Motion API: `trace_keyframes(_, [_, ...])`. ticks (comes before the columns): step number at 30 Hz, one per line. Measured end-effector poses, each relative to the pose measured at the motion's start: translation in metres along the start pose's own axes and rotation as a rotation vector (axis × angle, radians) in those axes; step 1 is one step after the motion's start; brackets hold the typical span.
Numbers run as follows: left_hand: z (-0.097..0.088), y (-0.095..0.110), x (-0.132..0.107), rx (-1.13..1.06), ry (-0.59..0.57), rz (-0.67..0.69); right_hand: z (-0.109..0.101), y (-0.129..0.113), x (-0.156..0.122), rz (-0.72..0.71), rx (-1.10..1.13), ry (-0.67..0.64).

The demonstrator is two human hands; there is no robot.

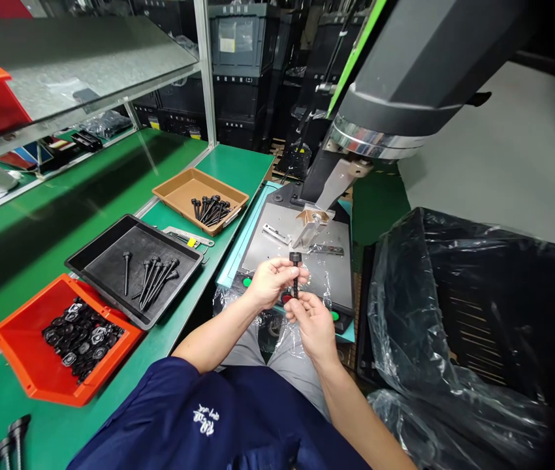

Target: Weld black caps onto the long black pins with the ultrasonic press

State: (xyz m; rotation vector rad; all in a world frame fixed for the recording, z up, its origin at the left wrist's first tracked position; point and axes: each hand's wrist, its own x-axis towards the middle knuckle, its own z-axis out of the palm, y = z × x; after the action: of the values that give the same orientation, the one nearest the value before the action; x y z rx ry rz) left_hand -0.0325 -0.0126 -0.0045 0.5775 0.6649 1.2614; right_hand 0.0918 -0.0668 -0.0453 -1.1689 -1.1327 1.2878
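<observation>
My left hand (270, 281) and my right hand (309, 320) meet in front of the machine base and both pinch one black plastic pin (296, 273), held upright with its capped head on top. The left fingers grip near the head, the right fingers grip the lower shaft. A black tray (92, 256) to the left holds several more black pins (156, 277). An orange bin (17, 352) nearer me is full of small black caps (79, 334). A brown tray (174, 190) farther back holds several finished black pins (210, 209).
A welding press head (395, 91) hangs over a metal base plate (268, 245) with a fixture (311, 223). A crate lined with black plastic (478, 307) stands at right. Green and red buttons sit on the base front. More pins (6, 444) lie at bottom left.
</observation>
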Motion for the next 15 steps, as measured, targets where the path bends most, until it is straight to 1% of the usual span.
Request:
trace_keyframes(3, [-0.003,0.002,0.001,-0.011,-0.016,-0.011,-0.001,0.000,-0.001,-0.011,-0.004,-0.088])
trace_keyframes(5, [-0.003,0.002,0.001,-0.015,-0.033,-0.018,-0.002,0.001,-0.001,-0.007,-0.001,-0.102])
trace_keyframes(12, [-0.002,0.003,0.005,0.002,-0.065,-0.017,-0.002,0.005,0.004,0.027,0.004,-0.008])
trace_keyframes(15, [-0.003,0.000,0.005,0.068,-0.061,-0.001,0.000,0.007,0.009,0.021,0.021,0.038])
